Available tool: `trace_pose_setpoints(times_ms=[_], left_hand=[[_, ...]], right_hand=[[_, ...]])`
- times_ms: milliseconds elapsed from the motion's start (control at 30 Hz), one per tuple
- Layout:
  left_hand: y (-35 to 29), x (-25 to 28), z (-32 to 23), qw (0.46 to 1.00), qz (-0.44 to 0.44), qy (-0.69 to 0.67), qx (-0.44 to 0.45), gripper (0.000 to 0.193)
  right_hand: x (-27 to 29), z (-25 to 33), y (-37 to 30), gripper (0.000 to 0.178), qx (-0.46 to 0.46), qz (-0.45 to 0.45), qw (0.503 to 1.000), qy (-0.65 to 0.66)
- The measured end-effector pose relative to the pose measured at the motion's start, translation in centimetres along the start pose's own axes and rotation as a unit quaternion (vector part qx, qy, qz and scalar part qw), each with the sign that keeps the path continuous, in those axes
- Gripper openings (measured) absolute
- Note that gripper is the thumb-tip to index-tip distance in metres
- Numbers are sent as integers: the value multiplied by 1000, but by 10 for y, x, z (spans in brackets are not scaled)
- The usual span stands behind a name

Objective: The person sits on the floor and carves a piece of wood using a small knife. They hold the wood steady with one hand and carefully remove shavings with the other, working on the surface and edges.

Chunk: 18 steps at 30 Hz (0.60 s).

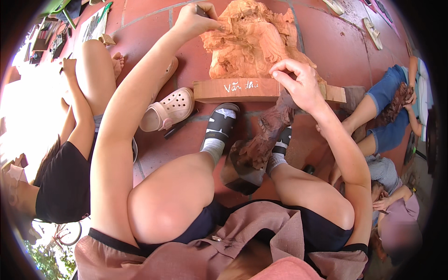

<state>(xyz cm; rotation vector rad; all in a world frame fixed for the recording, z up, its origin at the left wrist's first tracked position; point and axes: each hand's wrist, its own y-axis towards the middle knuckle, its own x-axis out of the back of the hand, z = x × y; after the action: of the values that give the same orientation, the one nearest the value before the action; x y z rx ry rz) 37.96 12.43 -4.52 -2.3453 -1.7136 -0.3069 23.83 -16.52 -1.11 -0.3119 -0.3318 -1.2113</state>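
A pale orange-brown wood carving stands on a thick flat wooden base with white handwriting, just beyond my feet. At its upper left side, my left hand is closed on a small dark grey piece, its fingertips against the wood. My right hand is at the carving's lower right, thumb and forefinger drawn together in a pinch. Whatever is between those fingertips, if anything, is too small to make out. Below this hand, a dark, gnarled wooden piece slants between my legs, beside a black block.
A beige clog lies left of my sandalled foot on the red tiled floor. One person in black sits close on the left. On the right, a person in blue shorts holds a dark carved piece; another person is nearer.
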Motion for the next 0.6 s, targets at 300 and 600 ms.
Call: trace_pose_setpoints(times_ms=[300, 600], left_hand=[[-27, 34, -29, 996, -65, 49, -37, 12], [-26, -34, -103, 980, 88, -175, -36, 12]], right_hand=[[13, 1, 15, 12, 19, 6, 1000, 3], [60, 52, 62, 25, 123, -48, 990, -57]])
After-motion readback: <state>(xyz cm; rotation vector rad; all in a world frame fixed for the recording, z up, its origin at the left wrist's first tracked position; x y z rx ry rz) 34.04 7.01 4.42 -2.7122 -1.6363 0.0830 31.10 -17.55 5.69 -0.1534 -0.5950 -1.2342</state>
